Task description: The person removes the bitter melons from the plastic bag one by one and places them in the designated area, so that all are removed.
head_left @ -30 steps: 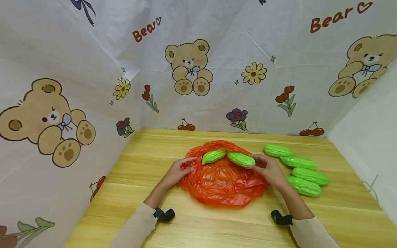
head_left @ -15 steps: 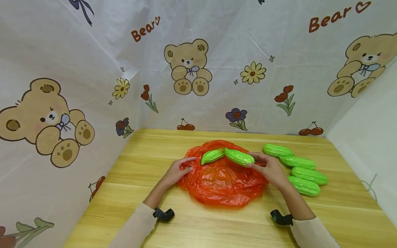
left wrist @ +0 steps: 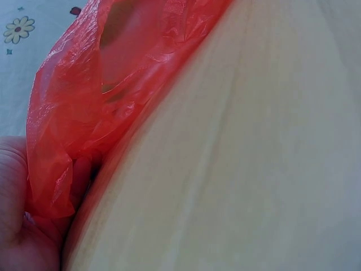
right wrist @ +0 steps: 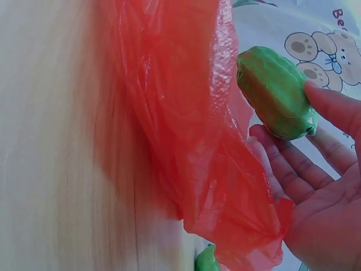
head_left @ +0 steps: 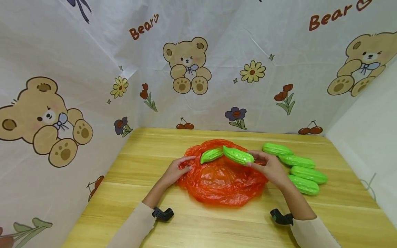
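Note:
A crumpled red plastic bag [head_left: 226,193] lies at the middle of the table, its mouth spread. My left hand [head_left: 175,170] holds its left side; in the left wrist view the thin film [left wrist: 53,141] hangs between thumb and fingers, partly hiding the fingers. One light-green bitter melon [head_left: 211,155] rests in the bag's mouth. Between thumb and fingers, my right hand [head_left: 269,167] grips the near end of another bitter melon [head_left: 237,155], raised over the bag's right side. In the right wrist view that melon [right wrist: 276,93] is clear of the film beside it.
Several more bitter melons [head_left: 307,174] lie in a slanting row at the table's right. Behind the wooden table [head_left: 149,144] stands a bear-print cloth backdrop [head_left: 217,86], continuing along the left side. A plain white wall [head_left: 375,137] borders the right.
My right hand has lifted the bitter melon slightly and shifted it a little leftward, its tip now overlapping the other melon's end. The left hand and bag stay nearly still.

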